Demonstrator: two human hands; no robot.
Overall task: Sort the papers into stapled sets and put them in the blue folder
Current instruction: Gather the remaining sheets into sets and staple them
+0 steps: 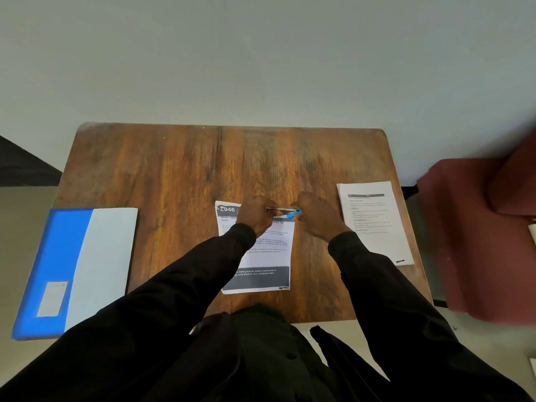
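Paper is lying in two lots on the wooden table (174, 175): the centre set (261, 256) is sitting directly before the person, and the right stack (374, 221) is resting near the table's right edge. The blue folder (63, 256) is lying at the left, partly overhanging the table edge.

Both hands are working at the centre set's top edge. The right hand (316, 217) is gripping the stapler (293, 213), fingers curled round its blue body. The left hand (255, 217) is curling its fingers just beside the stapler's metal nose. Whether it is pinching the sheets or the tool cannot be told.

By appearance, the sheets are light, limp and prone to sliding out of register. Hold is best taken at the corner next to the staple point, thumb and fingers pinching all sheets together.
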